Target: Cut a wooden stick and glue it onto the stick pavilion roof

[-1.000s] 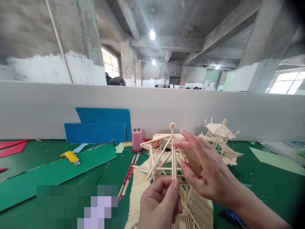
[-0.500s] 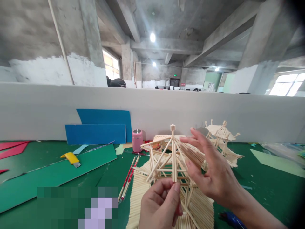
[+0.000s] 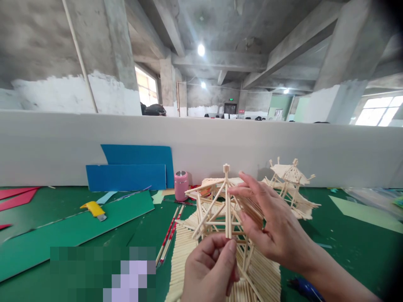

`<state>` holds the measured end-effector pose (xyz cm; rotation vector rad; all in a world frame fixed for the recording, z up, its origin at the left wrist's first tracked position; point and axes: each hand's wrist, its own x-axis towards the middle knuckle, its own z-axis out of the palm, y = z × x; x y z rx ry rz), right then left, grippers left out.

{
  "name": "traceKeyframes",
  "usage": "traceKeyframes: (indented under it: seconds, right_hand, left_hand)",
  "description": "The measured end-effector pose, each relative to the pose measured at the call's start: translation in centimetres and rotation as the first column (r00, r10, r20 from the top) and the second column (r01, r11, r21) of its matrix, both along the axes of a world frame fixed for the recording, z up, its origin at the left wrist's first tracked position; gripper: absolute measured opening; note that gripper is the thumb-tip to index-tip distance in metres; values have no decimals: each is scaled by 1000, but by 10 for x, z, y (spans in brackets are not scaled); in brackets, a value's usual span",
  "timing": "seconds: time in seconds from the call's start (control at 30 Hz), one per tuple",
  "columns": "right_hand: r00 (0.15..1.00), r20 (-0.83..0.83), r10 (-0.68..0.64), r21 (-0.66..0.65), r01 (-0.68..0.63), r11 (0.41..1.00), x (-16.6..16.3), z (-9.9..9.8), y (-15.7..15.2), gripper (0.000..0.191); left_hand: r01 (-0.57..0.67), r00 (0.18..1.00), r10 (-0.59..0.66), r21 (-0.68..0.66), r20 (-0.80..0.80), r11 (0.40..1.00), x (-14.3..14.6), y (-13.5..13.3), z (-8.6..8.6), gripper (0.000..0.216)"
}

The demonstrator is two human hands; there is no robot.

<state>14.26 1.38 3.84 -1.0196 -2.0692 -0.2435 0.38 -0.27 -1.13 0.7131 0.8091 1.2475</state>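
In front of me stands a pavilion model point(image 3: 206, 212) built of thin wooden sticks, with a small knob on top of its half-open roof frame. My left hand point(image 3: 212, 268) pinches the lower end of the upright wooden sticks point(image 3: 228, 216) that run down from the peak on the near side. My right hand point(image 3: 272, 220) is open, its fingers stretched out over the right slope of the roof. Its index and middle fingertips lie close to the sticks just below the peak; whether they touch I cannot tell. The hand partly hides that slope.
Behind on the right is a smaller stick pavilion point(image 3: 292, 178). A pink flask point(image 3: 181, 186), red-marked sticks point(image 3: 170, 235), a yellow utility knife point(image 3: 94, 209) on a green board point(image 3: 126, 214) and blue boards point(image 3: 126, 177) lie left. A blue tool point(image 3: 305, 289) is at lower right.
My right hand has shifted left, bringing its fingertips closer to the sticks near the peak. My left hand keeps its pinch at almost the same place.
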Motion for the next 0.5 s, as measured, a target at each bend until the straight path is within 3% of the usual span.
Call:
traceKeyframes:
  seconds: [0.33,0.5]
  right_hand:
    - [999,32,-15,21,15,1000,0,-1,-2,62]
    - [988,-136,-78,141,97,985,8,-4,-16,56]
  left_hand:
    - [16,1000,-16,-7,-2,1000,0,-3,0,27]
    - [-11,996,10,-5,-89,1000,-12,-24,-2,21]
